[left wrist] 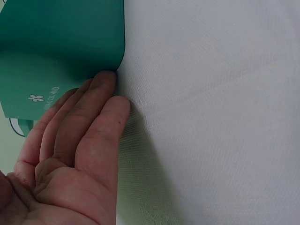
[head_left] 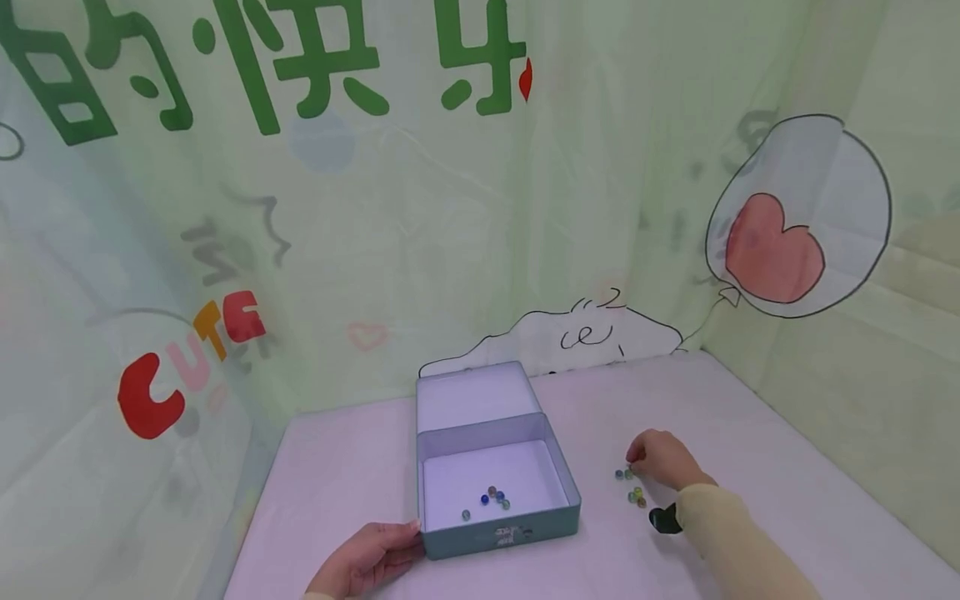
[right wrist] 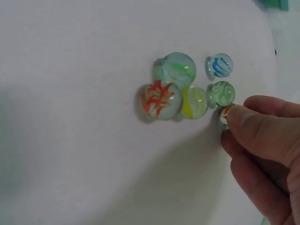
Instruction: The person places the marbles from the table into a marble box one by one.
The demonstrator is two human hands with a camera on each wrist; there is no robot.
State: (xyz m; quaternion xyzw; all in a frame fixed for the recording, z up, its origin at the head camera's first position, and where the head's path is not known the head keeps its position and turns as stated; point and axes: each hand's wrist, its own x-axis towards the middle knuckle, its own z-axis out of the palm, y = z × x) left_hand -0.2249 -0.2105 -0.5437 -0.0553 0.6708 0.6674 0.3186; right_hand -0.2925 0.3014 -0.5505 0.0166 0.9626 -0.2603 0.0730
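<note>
An open tin box (head_left: 501,540), teal outside and pale inside, stands on the table with its lid tipped back. Several glass marbles (head_left: 484,499) lie on its floor. At the box's front left corner my left hand (head_left: 372,557) rests its nearly straight fingers (left wrist: 96,126) against the side. To the right of the box, my right hand (head_left: 667,460) pinches a red-and-white marble (right wrist: 225,114) between thumb and fingers, partly hidden by the thumb. Close by on the cloth lie a green marble (right wrist: 222,93), a blue-streaked one (right wrist: 221,64), and a cluster with a yellow-swirled marble (right wrist: 193,101) and a red-swirled one (right wrist: 162,100).
A pale cloth covers the table (head_left: 337,467). Behind it and on both sides hang printed curtains (head_left: 450,225) with green characters and a balloon drawing. A dark strap or device (head_left: 664,520) sits at my right wrist.
</note>
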